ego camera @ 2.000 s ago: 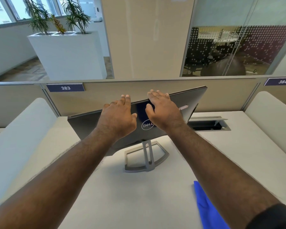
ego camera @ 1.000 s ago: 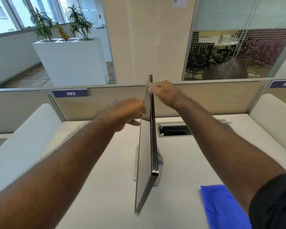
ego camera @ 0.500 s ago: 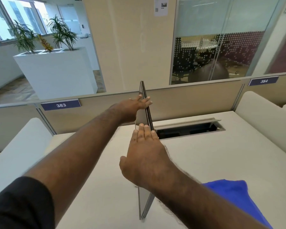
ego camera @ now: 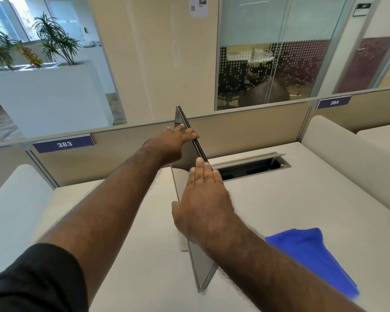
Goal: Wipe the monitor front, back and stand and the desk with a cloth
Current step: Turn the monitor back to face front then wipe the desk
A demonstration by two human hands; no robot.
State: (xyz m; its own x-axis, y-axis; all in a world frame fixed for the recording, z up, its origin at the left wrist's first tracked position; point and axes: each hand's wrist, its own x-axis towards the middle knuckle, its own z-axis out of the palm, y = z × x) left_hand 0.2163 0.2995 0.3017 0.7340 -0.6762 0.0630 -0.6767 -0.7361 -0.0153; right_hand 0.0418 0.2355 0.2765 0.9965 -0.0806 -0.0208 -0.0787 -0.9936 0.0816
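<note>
Planter (ego camera: 43, 95): white box with green plants, upper left of the frame, beyond the partition.
Label 383 (ego camera: 63, 144): blue plate on the partition, left of centre.
Left hand (ego camera: 171, 144): centre of the frame, a little above the middle; fingers (ego camera: 189, 132) laid over the monitor's top edge, palm on the face turned to the left. Fingers bent over the edge, gripping it.
Monitor (ego camera: 200, 266): centre of the frame, edge-on to the camera, so it shows as a thin dark line from the upper centre down to the lower centre. It stands on the surface between the two hands, upper part under the left hand, middle part against the right hand.
Stand (ego camera: 182, 244): only a pale sliver shows just left of the monitor, below the right hand.
Right hand (ego camera: 203, 206): centre of the frame, below the left hand; fingers straight and together, flat against the monitor's upper edge and right side. Thumb on the left side of the panel. It holds nothing else.
Surface (ego camera: 302, 199): pale top, filling the lower half of the frame.
Cable slot (ego camera: 252, 168): open dark recess in the surface, right of the monitor.
Cloth (ego camera: 311, 255): blue, lying on the surface at lower right, just right of the right forearm, touched by neither hand.
Label 384 (ego camera: 333, 102): blue plate on the partition, upper right.
</note>
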